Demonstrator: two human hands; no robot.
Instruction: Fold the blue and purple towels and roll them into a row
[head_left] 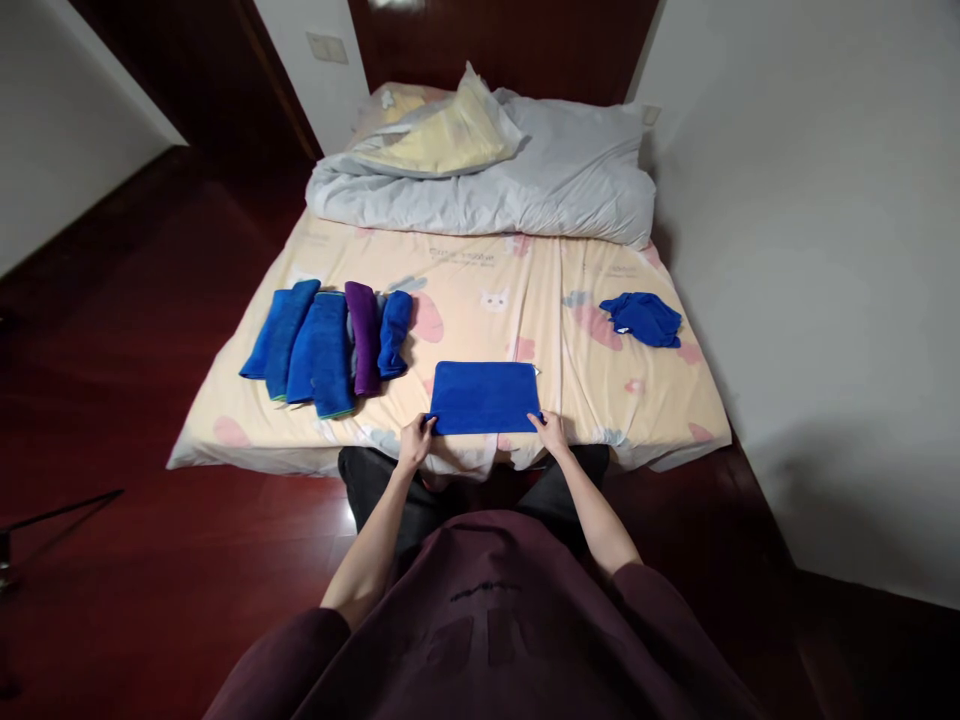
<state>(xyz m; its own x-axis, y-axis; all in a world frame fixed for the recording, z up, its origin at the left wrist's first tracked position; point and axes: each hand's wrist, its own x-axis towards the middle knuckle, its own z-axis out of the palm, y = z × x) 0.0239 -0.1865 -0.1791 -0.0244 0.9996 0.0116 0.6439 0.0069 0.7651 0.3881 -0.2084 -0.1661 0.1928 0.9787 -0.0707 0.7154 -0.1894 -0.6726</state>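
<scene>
Bed (570,300) carries a flat blue towel (484,395) at its near edge. Left hand (415,440) and right hand (553,432) pinch its near corners, fingers clamped. Folded towels (330,345) lie left; crumpled towel (642,318) far right.

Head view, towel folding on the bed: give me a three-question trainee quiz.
1. True or false: both hands grip the flat blue towel at its near corners.
2. Where does the crumpled blue towel lie: A left of the flat one, B right, C on the quilt?
3. What colour is the odd towel in the folded row?

Key: 1 true, left hand and right hand; 2 B; 3 purple.
</scene>
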